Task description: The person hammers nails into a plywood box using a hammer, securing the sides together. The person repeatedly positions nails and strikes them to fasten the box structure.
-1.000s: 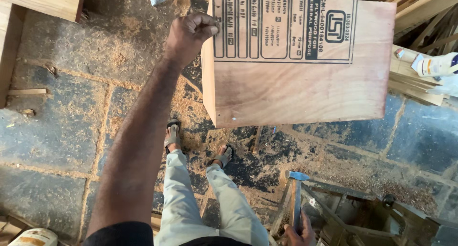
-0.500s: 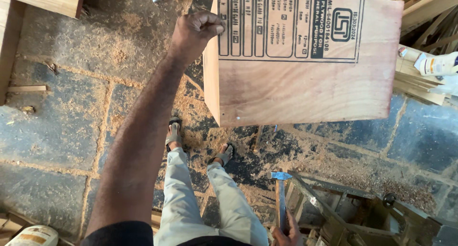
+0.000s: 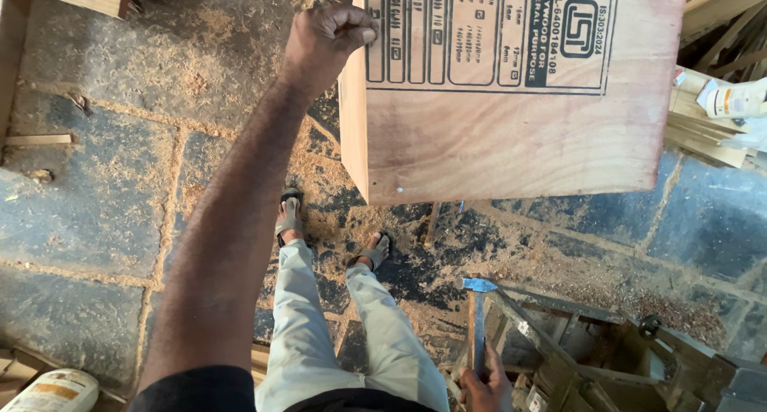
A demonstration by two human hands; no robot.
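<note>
Plywood box [image 3: 511,116]: pale wood, black stamped panel on its top face, raised above a stone floor [image 3: 88,212] strewn with sawdust, far centre-right of the scene. Left hand [image 3: 327,37]: fingers curled shut over the box's far-left upper edge, arm stretched out. Right hand [image 3: 487,384]: near right, closed round the handle of a hammer [image 3: 477,316], head pointing away. Wooden frame [image 3: 575,356]: just right of the hammer. White bottle [image 3: 52,392]: near left corner. Sandalled feet [image 3: 292,216]: below the box.

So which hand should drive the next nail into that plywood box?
Probably the right hand: it grips the hammer low by the legs. The left hand is holding the plywood box by its edge.
</note>
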